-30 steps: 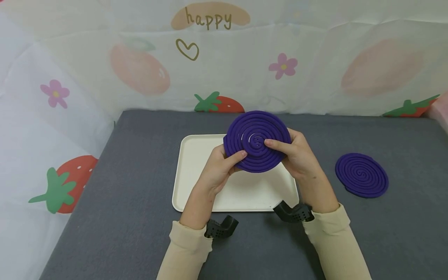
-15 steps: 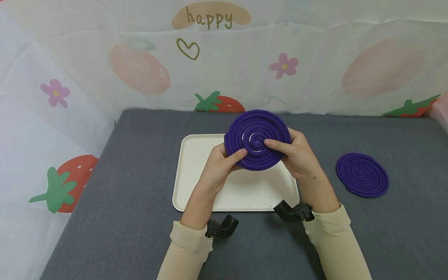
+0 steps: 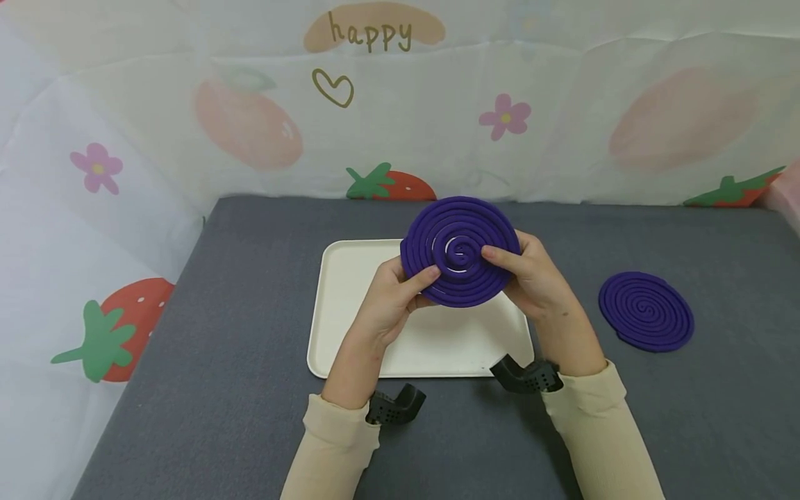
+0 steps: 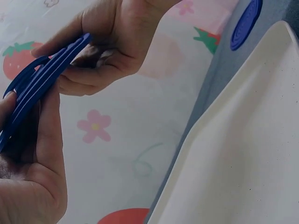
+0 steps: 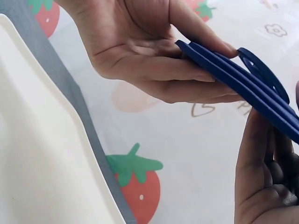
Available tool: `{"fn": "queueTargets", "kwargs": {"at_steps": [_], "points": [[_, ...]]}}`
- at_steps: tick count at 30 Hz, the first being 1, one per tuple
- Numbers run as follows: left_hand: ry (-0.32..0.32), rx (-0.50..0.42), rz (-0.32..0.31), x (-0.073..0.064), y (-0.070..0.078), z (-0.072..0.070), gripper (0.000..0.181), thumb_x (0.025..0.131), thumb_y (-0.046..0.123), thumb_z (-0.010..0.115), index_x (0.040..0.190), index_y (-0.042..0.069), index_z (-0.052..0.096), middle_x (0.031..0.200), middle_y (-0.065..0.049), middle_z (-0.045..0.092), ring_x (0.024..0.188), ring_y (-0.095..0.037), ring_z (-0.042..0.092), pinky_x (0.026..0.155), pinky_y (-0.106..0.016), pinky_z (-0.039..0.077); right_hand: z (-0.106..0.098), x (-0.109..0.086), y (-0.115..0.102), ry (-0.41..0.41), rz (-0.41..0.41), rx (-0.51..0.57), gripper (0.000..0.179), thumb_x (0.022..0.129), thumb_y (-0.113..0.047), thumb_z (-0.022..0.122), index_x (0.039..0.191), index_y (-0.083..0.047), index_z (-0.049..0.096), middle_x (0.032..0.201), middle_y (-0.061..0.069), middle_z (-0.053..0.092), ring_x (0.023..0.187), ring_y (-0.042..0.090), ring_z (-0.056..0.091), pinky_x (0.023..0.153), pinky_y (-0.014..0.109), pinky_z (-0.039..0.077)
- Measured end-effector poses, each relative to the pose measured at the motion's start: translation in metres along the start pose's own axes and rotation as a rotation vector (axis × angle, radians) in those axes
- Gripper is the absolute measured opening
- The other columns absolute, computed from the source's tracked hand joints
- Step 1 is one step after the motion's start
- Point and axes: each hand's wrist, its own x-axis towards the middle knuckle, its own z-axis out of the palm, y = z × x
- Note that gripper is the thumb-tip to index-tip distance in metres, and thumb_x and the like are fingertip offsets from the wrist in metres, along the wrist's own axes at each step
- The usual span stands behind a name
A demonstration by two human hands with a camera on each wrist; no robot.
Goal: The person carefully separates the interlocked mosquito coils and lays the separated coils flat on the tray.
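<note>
A purple spiral disc (image 3: 459, 222), coiled from a thick cord, is held up above the tray in both hands. My left hand (image 3: 387, 305) pinches its lower left edge, thumb on the face and fingers behind. On the right side, my right hand (image 3: 534, 278) grips the rim, its thumb lying near the centre. Both wrist views show the disc (image 4: 46, 77) edge-on, with its middle coils standing up from the rest (image 5: 264, 70). A second purple spiral disc (image 3: 646, 312) lies flat on the table at the right.
Under the hands lies a cream rectangular tray (image 3: 450, 347) with a low raised rim. It rests on a dark grey cloth-covered table (image 3: 250, 312). Behind the table hangs a white printed sheet (image 3: 425, 139) with strawberries and flowers.
My right thumb has shifted slightly to the right, away from the disc's centre. The left hand and the held disc stay almost where they were.
</note>
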Motion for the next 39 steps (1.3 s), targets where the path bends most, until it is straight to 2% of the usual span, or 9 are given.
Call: {"fn": "queueTargets", "kwargs": {"at_steps": [2,7,9,12,14,17,30,35,39], "points": [[-0.007,-0.011,0.007,0.0,-0.001,-0.001,0.049,0.088,0.01,0.067,0.125,-0.015,0.046,0.095,-0.002,0.066,0.083,-0.014,0.067,0.071,-0.028,0.057,-0.001,0.0,0.001,-0.012,-0.004,0.017,0.013,0.084,-0.01,0.072,0.096,-0.005,0.069,0.088,0.006,0.069,0.077,0.014,0.066,0.071,0.025,0.055],[-0.022,-0.029,0.021,0.001,-0.004,-0.004,0.056,0.084,0.016,0.073,0.123,-0.014,0.048,0.092,-0.001,0.067,0.082,-0.013,0.067,0.07,-0.027,0.057,-0.002,0.0,0.001,-0.031,-0.001,0.046,0.012,0.085,-0.013,0.071,0.094,-0.006,0.069,0.085,0.006,0.07,0.075,0.013,0.067,0.069,0.024,0.055],[-0.024,-0.025,0.019,0.001,-0.004,-0.005,0.046,0.087,0.008,0.066,0.123,-0.014,0.048,0.092,0.0,0.067,0.082,-0.013,0.067,0.07,-0.027,0.057,-0.002,0.0,0.001,-0.03,0.007,0.057,0.01,0.086,-0.012,0.07,0.094,-0.006,0.07,0.085,0.006,0.07,0.074,0.014,0.067,0.069,0.025,0.055],[-0.012,-0.011,0.007,0.001,-0.004,-0.004,0.041,0.089,0.003,0.061,0.124,-0.015,0.048,0.092,0.0,0.067,0.081,-0.012,0.067,0.07,-0.027,0.057,-0.002,0.001,0.002,-0.021,0.013,0.06,0.007,0.087,-0.011,0.069,0.092,-0.006,0.07,0.084,0.005,0.07,0.074,0.013,0.067,0.069,0.025,0.055],[0.008,0.004,-0.002,0.001,-0.003,-0.003,0.037,0.089,-0.002,0.054,0.123,-0.015,0.048,0.09,0.001,0.067,0.08,-0.011,0.067,0.069,-0.026,0.057,-0.002,0.001,0.002,-0.021,0.014,0.058,0.006,0.087,-0.01,0.069,0.091,-0.006,0.071,0.083,0.005,0.07,0.073,0.013,0.067,0.07,0.025,0.054],[0.041,0.032,-0.01,0.001,-0.002,0.0,0.035,0.089,-0.004,0.051,0.122,-0.016,0.048,0.087,0.002,0.067,0.077,-0.01,0.067,0.067,-0.024,0.056,-0.003,0.001,0.002,-0.032,0.012,0.043,0.005,0.087,-0.009,0.068,0.091,-0.006,0.071,0.083,0.005,0.07,0.074,0.013,0.067,0.069,0.024,0.054],[0.101,0.121,-0.003,0.001,-0.002,0.002,0.035,0.089,-0.005,0.054,0.122,-0.015,0.049,0.088,0.0,0.065,0.075,-0.009,0.067,0.066,-0.024,0.056,-0.004,0.0,-0.001,-0.025,0.039,-0.01,0.006,0.087,-0.007,0.067,0.091,-0.007,0.072,0.083,0.005,0.071,0.074,0.013,0.068,0.068,0.023,0.055],[0.159,0.177,0.014,0.002,-0.004,0.004,0.029,0.087,-0.005,0.059,0.114,-0.014,0.055,0.083,-0.001,0.066,0.069,-0.009,0.066,0.062,-0.024,0.056,-0.005,0.001,0.0,-0.012,0.069,-0.037,0.011,0.09,-0.002,0.063,0.089,-0.008,0.072,0.081,0.004,0.07,0.072,0.013,0.067,0.066,0.023,0.055],[0.214,0.224,0.033,0.003,-0.005,0.006,0.025,0.085,-0.003,0.063,0.108,-0.012,0.059,0.079,-0.001,0.066,0.066,-0.009,0.065,0.059,-0.023,0.055,-0.003,0.002,0.0,0.037,0.068,-0.117,0.022,0.091,0.004,0.057,0.088,-0.011,0.073,0.081,0.003,0.07,0.071,0.012,0.066,0.065,0.023,0.055]]}}
